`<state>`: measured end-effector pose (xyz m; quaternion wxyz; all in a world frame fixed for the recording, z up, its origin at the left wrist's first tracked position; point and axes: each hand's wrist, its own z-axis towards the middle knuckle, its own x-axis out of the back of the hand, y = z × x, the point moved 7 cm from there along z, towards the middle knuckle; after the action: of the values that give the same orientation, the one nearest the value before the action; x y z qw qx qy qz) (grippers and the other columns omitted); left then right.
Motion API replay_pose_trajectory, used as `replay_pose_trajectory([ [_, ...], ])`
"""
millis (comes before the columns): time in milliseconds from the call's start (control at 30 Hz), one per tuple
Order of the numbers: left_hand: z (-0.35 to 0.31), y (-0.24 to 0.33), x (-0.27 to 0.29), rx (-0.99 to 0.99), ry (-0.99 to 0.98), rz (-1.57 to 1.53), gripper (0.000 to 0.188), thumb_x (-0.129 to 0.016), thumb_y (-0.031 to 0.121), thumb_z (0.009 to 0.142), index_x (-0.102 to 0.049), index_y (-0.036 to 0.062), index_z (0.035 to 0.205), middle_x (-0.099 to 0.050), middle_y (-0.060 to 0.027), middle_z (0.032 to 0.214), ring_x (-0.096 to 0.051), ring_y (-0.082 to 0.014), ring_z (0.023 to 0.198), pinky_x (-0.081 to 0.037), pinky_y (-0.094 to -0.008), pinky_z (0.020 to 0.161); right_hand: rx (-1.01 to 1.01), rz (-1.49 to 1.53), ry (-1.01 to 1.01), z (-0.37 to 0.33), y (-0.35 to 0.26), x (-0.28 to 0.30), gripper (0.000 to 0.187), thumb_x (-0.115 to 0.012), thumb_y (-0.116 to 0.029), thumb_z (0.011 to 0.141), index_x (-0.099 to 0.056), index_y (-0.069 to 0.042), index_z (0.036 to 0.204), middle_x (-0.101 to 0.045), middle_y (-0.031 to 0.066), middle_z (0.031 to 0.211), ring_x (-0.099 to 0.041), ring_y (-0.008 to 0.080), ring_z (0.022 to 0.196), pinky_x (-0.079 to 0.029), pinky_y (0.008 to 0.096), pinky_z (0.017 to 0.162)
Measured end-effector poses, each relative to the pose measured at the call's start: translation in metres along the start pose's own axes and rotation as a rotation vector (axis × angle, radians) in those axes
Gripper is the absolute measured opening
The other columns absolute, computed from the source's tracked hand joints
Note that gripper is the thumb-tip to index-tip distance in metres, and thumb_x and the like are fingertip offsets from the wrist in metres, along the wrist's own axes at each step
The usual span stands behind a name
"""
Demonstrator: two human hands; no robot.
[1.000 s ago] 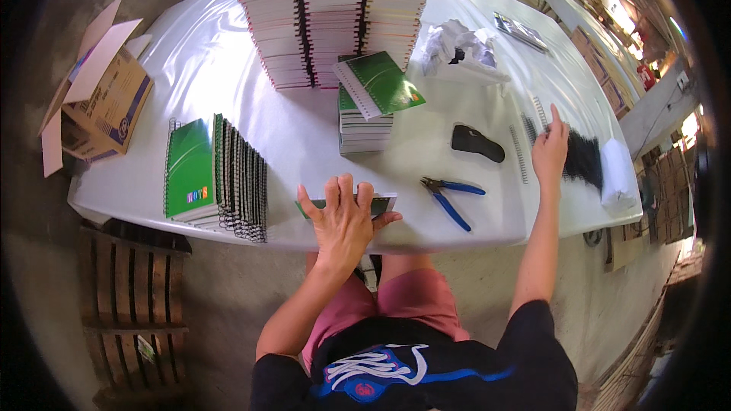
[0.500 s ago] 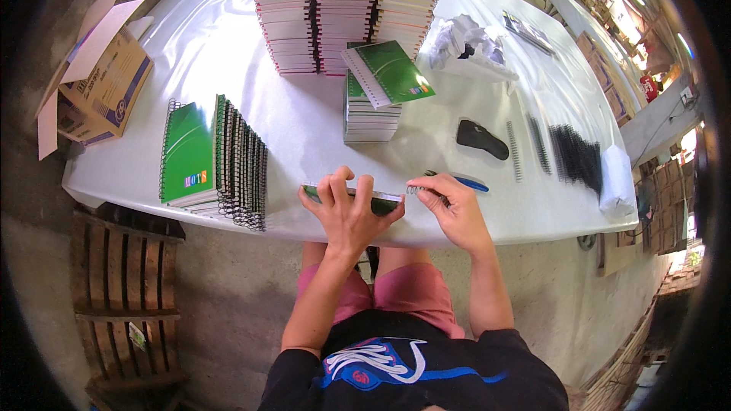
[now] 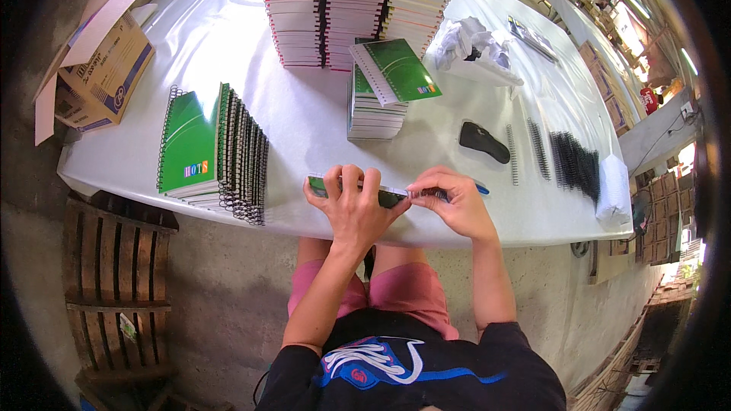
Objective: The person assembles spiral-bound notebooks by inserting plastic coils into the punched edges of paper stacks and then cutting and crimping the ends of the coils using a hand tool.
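Note:
At the near edge of the table, my left hand (image 3: 352, 205) is closed over a small green notebook (image 3: 392, 198) and holds it on edge. Just right of it, my right hand (image 3: 455, 202) pinches a thin spiral coil (image 3: 416, 193) against the notebook's right end. How far the coil is threaded cannot be made out. A blue pen-like tool (image 3: 482, 189) shows partly behind my right hand. Beyond my hands stands a short stack of notebook blocks (image 3: 377, 119), with a loose green cover (image 3: 403, 68) lying askew on top.
Spiral-bound green notebooks (image 3: 186, 137) are piled at the left, near an open cardboard box (image 3: 99, 80). Tall notebook stacks (image 3: 293, 19) rise at the back. To the right lie a black rounded object (image 3: 484, 142), black coils (image 3: 575, 164), a white packet (image 3: 613, 190) and crumpled plastic (image 3: 480, 53).
My right hand has moved left, bringing the coil up against the notebook's end. The gap between my hands has closed. My left hand still grips the notebook. The whole view has shifted slightly.

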<state>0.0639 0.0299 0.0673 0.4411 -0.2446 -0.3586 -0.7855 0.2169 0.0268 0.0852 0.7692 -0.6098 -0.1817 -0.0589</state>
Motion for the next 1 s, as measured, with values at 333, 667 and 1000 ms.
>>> replay_pose_trajectory([
  [333, 0.001, 0.003, 0.006, -0.015, -0.042, -0.013, 0.061, -0.075, 0.059, 0.054, -0.059, 0.0155, 0.094, -0.049, -0.0029, 0.092, -0.043, -0.0256, 0.100, -0.027, -0.0567, 0.091, -0.154, -0.166, -0.198, 0.003, -0.018, -0.005, 0.029, -0.058, -0.009, 0.089, -0.057, -0.002, 0.118, -0.060, 0.0076, 0.075, -0.053, 0.0132, 0.060, -0.046, 0.0266, 0.059],
  [667, 0.004, -0.012, 0.005, -0.060, -0.109, -0.177, 0.060, -0.079, 0.053, 0.050, -0.061, 0.0099, 0.088, -0.047, -0.0099, 0.109, -0.039, -0.0333, 0.107, -0.034, -0.0460, 0.090, -0.178, -0.246, -0.229, 0.009, 0.018, 0.019, 0.031, -0.054, -0.013, 0.090, -0.057, -0.007, 0.120, -0.064, 0.0139, 0.099, -0.063, 0.0232, 0.086, -0.050, 0.0333, 0.075],
  [1000, 0.016, -0.011, 0.010, -0.130, -0.094, -0.259, 0.060, -0.080, 0.053, 0.052, -0.055, 0.0040, 0.076, -0.050, -0.0103, 0.100, -0.037, -0.0386, 0.118, -0.035, -0.0482, 0.098, -0.214, -0.572, 0.248, 0.007, 0.071, 0.119, 0.041, -0.058, 0.005, 0.071, -0.064, -0.007, 0.109, -0.066, 0.0140, 0.103, -0.063, 0.0313, 0.098, -0.048, 0.0434, 0.088],
])
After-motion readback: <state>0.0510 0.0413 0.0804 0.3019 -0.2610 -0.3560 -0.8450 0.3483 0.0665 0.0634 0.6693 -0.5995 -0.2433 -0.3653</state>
